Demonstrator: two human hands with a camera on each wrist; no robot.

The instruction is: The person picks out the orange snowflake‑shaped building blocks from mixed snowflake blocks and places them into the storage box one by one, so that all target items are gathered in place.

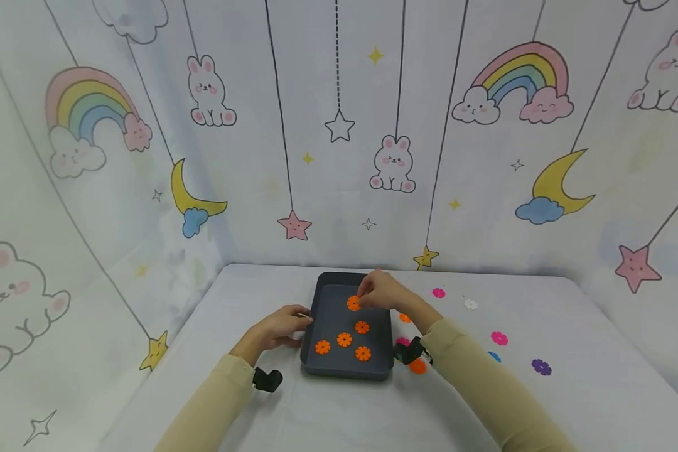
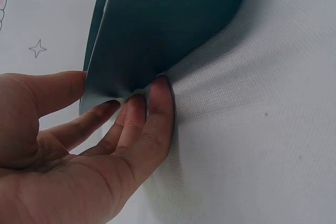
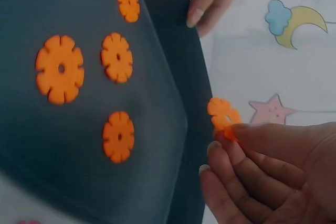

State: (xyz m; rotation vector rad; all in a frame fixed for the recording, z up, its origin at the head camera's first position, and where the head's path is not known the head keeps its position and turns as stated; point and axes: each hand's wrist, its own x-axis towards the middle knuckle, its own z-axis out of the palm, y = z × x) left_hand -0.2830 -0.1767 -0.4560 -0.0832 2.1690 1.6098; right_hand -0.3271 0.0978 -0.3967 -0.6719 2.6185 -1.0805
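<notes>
A dark grey rectangular tray (image 1: pixel 330 314) lies on the white-covered table. Inside it are several orange notched flower-shaped discs (image 1: pixel 344 339), spread apart on its floor. At the tray's left side, my left hand (image 1: pixel 282 326) grips the wall; in the left wrist view the thumb reaches the rim and the fingertips (image 2: pixel 160 90) press the outer face. My right hand (image 1: pixel 384 290) is over the far part of the tray, pinching another orange flower-shaped disc (image 3: pixel 220 113) between thumb and fingers. That disc is held up above the tray floor.
Right of the tray lie loose flower discs: pink (image 1: pixel 500 338), white (image 1: pixel 471 304), purple (image 1: pixel 541 367), blue (image 1: pixel 494 356) and orange (image 1: pixel 418 366), some partly behind the right forearm. A patterned cloth backdrop (image 1: pixel 339 188) rises behind and left of the table.
</notes>
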